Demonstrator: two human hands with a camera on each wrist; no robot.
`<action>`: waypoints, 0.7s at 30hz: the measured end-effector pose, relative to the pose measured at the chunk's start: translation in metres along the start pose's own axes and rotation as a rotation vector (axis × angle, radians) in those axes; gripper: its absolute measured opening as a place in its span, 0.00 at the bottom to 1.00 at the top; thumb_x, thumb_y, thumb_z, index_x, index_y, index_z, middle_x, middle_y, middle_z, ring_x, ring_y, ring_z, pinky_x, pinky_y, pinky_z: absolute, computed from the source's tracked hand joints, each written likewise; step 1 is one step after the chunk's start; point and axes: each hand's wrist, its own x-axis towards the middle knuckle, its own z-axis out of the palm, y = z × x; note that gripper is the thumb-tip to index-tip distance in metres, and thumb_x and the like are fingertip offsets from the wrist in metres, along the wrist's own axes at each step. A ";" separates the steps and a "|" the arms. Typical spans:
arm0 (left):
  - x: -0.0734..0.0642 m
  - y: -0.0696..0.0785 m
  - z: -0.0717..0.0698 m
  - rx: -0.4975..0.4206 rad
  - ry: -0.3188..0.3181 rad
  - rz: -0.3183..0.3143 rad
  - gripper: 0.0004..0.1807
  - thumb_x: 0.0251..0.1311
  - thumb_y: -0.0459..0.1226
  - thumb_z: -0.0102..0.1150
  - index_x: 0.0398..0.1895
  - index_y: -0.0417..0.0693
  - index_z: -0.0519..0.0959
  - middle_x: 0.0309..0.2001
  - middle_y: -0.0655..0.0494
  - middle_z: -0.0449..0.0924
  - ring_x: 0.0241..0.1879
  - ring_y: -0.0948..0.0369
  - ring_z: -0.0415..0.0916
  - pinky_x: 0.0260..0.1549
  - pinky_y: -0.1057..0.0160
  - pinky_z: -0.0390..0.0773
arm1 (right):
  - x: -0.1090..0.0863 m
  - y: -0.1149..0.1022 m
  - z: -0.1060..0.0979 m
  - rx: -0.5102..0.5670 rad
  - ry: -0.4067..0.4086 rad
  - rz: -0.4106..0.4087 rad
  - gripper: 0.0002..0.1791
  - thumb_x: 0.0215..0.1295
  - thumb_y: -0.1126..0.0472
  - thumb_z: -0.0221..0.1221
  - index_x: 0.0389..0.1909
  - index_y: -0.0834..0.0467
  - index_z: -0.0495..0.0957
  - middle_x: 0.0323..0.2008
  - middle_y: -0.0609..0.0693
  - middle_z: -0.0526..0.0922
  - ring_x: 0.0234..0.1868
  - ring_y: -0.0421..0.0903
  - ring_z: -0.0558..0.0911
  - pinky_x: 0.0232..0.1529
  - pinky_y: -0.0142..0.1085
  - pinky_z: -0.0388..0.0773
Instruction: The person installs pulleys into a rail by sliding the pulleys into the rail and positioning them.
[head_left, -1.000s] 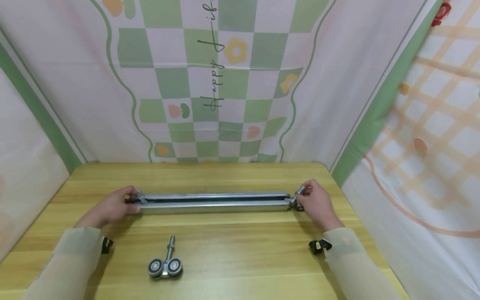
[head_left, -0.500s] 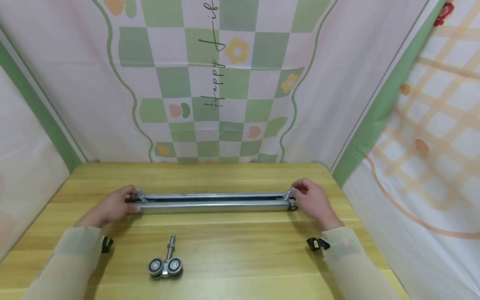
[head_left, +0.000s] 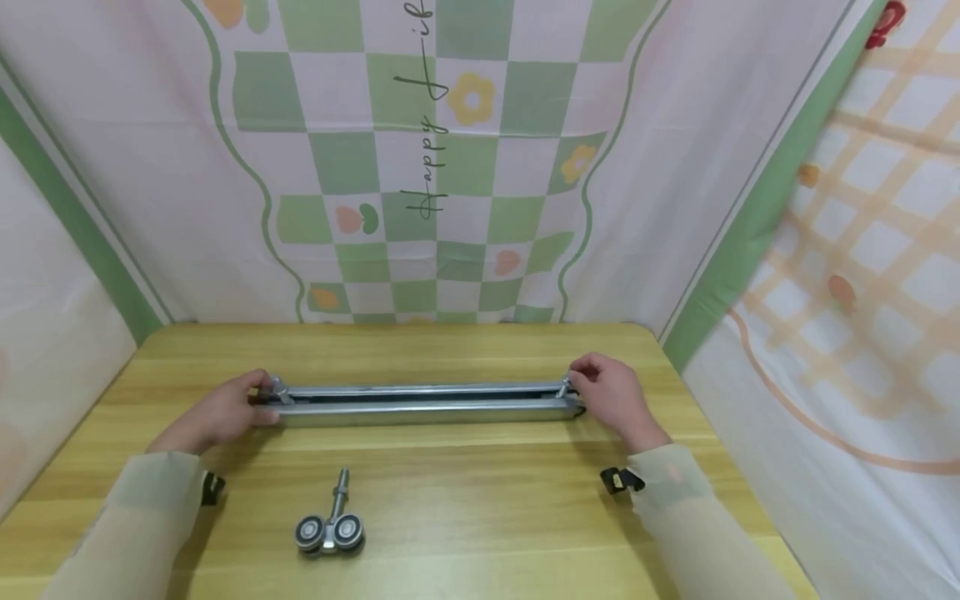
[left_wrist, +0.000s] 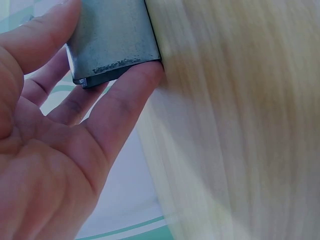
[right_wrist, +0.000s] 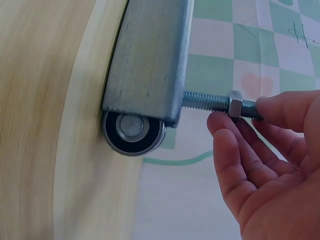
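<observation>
A slotted metal track (head_left: 427, 412) lies across the table, its slot facing up. At its left end my left hand (head_left: 228, 411) holds the track, thumb on the near side and fingers around the end. A bolt (head_left: 281, 390) stands out of the slot beside those fingers. My right hand (head_left: 613, 396) pinches the threaded bolt (right_wrist: 205, 100) of a roller trolley between thumb and fingers, near its nut (right_wrist: 235, 104). One trolley wheel (right_wrist: 132, 131) sticks out of the track's right end; the rest sits inside, hidden by the track wall.
Another roller trolley (head_left: 330, 529) lies on the wooden table (head_left: 480, 508) in front of the track, its bolt pointing away. Printed cloth (head_left: 465, 192) hangs behind the table, with more cloth at both sides.
My right hand has moved left, bringing the trolley from outside the track's right end to mostly inside it, the bolt now rising from the slot. My left hand stays at its end.
</observation>
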 end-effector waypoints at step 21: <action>0.005 -0.004 -0.002 -0.001 -0.017 -0.025 0.17 0.59 0.38 0.67 0.48 0.44 0.73 0.53 0.40 0.75 0.54 0.38 0.71 0.47 0.37 0.73 | 0.010 -0.056 0.043 0.003 -0.047 -0.135 0.04 0.68 0.61 0.60 0.36 0.57 0.82 0.31 0.47 0.83 0.31 0.45 0.79 0.36 0.43 0.79</action>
